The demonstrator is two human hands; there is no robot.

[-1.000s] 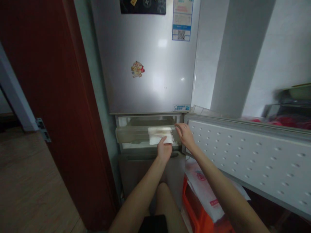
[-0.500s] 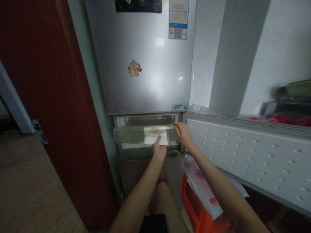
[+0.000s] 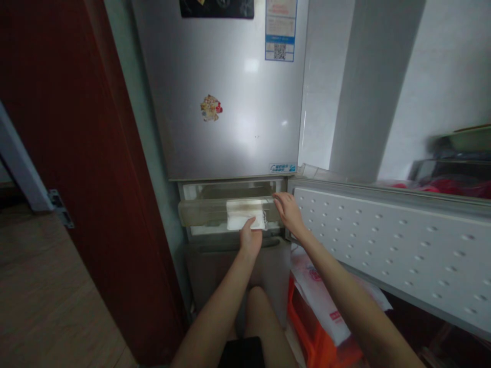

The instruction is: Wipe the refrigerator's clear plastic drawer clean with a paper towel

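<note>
My left hand is closed on a flat white packet, with the thumb on top. Small dark marks show at the packet's right edge, but its kind is unclear. It is held in front of a translucent fridge drawer, which is pulled partly out. My right hand has its fingers hooked over the top edge of that drawer near its right end. Behind the drawer front, the inside of the compartment shows only as a narrow, dim strip.
The compartment's door is swung wide to the right, its dimpled inner side showing. Beneath it are an orange plastic stool and a white plastic bag. Above is the shut silver upper door. A dark red wooden door stands at left.
My left thumb has shifted slightly down and to the right on the white packet. My right hand stays on the drawer edge, and the drawer has not visibly moved.
</note>
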